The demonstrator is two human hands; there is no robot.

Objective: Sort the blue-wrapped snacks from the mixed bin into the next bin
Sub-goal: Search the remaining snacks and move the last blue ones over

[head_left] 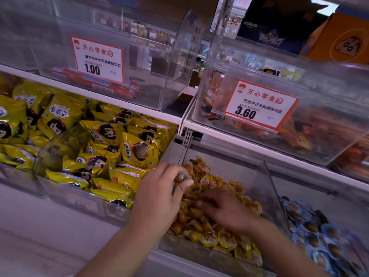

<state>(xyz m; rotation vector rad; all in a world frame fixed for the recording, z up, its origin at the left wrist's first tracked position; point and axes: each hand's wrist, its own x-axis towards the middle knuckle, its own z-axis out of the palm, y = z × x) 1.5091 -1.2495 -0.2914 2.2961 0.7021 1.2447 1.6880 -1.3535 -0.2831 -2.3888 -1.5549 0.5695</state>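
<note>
Blue snack [182,176], small, light and slick, sits pinched in the left hand [159,196] fingers above the mixed bin [265,176]; grip its rim. Right hand [225,210] rummages, blurred, fingers unclear.

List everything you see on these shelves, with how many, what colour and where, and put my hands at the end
mixed bin: one, clear plastic, lower shelf centre
yellow-wrapped snacks: many, yellow, filling the mixed bin
blue-wrapped snack: one, blue rim, pinched in the left hand
next bin: one, clear, right of the mixed bin
blue-wrapped snacks: many, blue, in the next bin
yellow packets: many, yellow, lower shelf left
price tags: two, white with red border, upper bins
red sausages: a few, red, upper left bin
orange packets: many, orange, upper right bin
left hand: holds the blue-wrapped snack over the mixed bin
right hand: blurred, fingers down among the yellow-wrapped snacks
</note>
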